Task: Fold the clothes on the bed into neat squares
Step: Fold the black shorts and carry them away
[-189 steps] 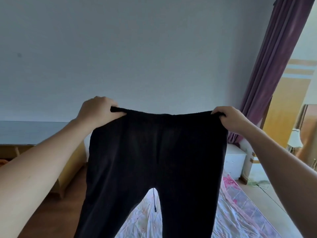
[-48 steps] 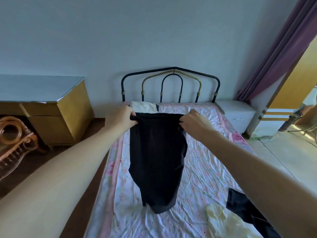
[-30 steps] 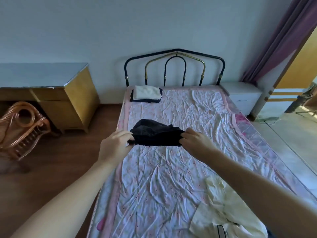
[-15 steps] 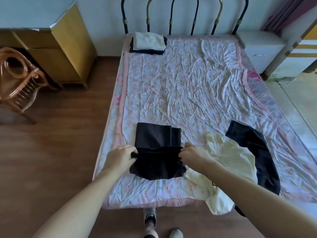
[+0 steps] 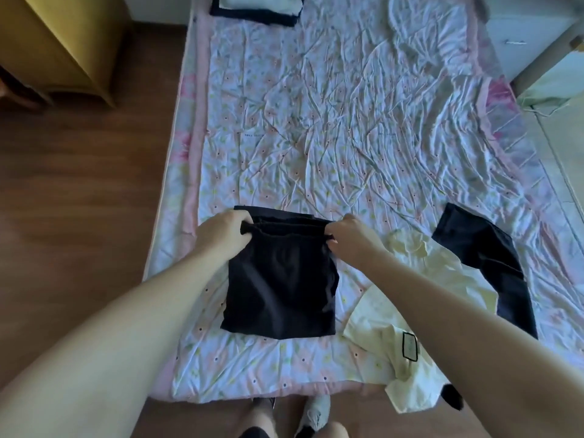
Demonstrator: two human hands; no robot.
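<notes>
black pants (image 5: 281, 279): folded into a rough square, lying flat on near part of bed, left of centre
left hand (image 5: 222, 237): fingers curled, pinching far-left corner of the pants' top edge
right hand (image 5: 350, 240): fingers curled, pinching far-right corner of the same edge
cream garment (image 5: 407, 330): crumpled, just right of the pants, partly under right forearm, hangs over near bed edge
dark garment (image 5: 486, 260): unfolded, right of the cream one, touching it
folded stack (image 5: 256, 9): far-left of bed, light piece on dark piece, cut off by frame top
bed (image 5: 347, 121): wrinkled floral sheet, pink border
floor (image 5: 79, 184): brown wood, left of bed
yellow cabinet (image 5: 69, 39): far left on floor
white nightstand (image 5: 521, 33): far right, beside bed
feet (image 5: 284, 415): person's own, near bed edge, bottom of view
</notes>
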